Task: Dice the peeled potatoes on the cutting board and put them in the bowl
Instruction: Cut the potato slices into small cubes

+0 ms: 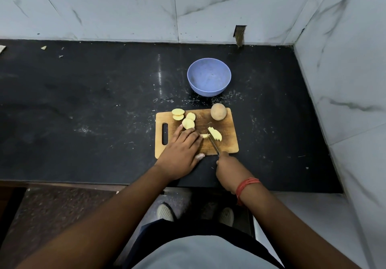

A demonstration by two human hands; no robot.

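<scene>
On cutting board [227,143]: left hand [181,151] flat, fingers together, pinning potato slice [204,136]; right hand [228,169] wrapped round knife [214,143] handle, blade beside fingertips; bowl [208,76] behind board holds nothing; whole potato [218,112] at far edge; risk: slice slips, blade nicks fingertips.

Both forearms reach forward, bare, converging toward the cutting board [227,141]. Left hand [181,153] lies palm down on the board, fingers extended and close together, fingertips at a potato piece, thumb tucked toward the board's near edge. Right hand [228,170] sits at that near edge, fingers curled around a knife [214,143] handle. Red thread band on right wrist.
</scene>
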